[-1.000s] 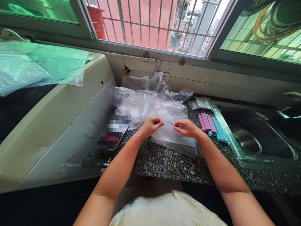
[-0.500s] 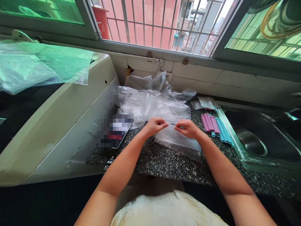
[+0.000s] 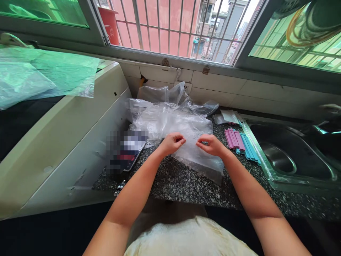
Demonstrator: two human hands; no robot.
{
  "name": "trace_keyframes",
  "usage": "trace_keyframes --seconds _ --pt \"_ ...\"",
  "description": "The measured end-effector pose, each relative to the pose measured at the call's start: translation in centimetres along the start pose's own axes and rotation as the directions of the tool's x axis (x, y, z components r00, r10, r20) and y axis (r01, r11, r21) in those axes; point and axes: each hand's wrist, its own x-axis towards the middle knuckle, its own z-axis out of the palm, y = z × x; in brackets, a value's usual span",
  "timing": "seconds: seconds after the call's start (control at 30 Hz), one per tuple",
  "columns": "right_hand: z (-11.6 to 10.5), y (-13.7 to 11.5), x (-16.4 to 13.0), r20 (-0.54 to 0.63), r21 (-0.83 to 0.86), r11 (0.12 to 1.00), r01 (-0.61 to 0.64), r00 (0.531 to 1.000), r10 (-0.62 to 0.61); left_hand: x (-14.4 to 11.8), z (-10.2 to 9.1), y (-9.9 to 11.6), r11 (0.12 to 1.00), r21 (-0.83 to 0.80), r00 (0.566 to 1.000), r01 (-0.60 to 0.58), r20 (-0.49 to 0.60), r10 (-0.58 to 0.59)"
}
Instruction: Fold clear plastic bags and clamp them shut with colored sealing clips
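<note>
Bag shifted nearer, clips beside sink

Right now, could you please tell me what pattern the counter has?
The counter is speckled black and pale grey, clearest in the head view.

Set into the worktop at right, a dark sink; beside the window bars, a red bucket.

We get daylight from the barred window, sky blown out at its upper right. Green-tinted panes flank it. Below the window, plastic bags show whitish glare; bottom corners go near-black. Mosaic partly hides the device below-left of it. We note wide-angle stretch at the edges.
</note>
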Motion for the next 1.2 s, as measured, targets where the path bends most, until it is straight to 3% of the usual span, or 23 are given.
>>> trace_keyframes --seconds 0.13,0.37,0.57,0.87,1.2 --pt "0.0 -0.2 0.0 0.022 0.017 1.000 -0.013 1.000 0.012 0.0 0.0 0.0 1.000 0.022 1.000 -0.017 0.010 0.016" --pt "0.6 -0.3 0.2 -0.039 0.018 1.000 0.019 0.999 -0.018 -0.2 0.2 0.3 0.999 0.007 0.996 -0.035 0.083 0.034" --pt "0.7 -0.5 0.3 -0.019 0.006 1.000 0.009 1.000 -0.009 -0.1 0.3 0.1 0.998 0.040 0.997 -0.042 0.060 0.040" --pt "0.6 -0.8 0.2 0.131 0.067 0.997 -0.024 0.991 0.015 -0.1 0.6 0.0 0.997 0.060 0.995 -0.044 0.088 0.039" --pt "1.2 -1.2 0.5 -0.115 0.084 0.996 0.020 0.993 -0.010 -0.3 0.4 0.3 1.000 0.002 0.990 -0.021 0.137 0.021"
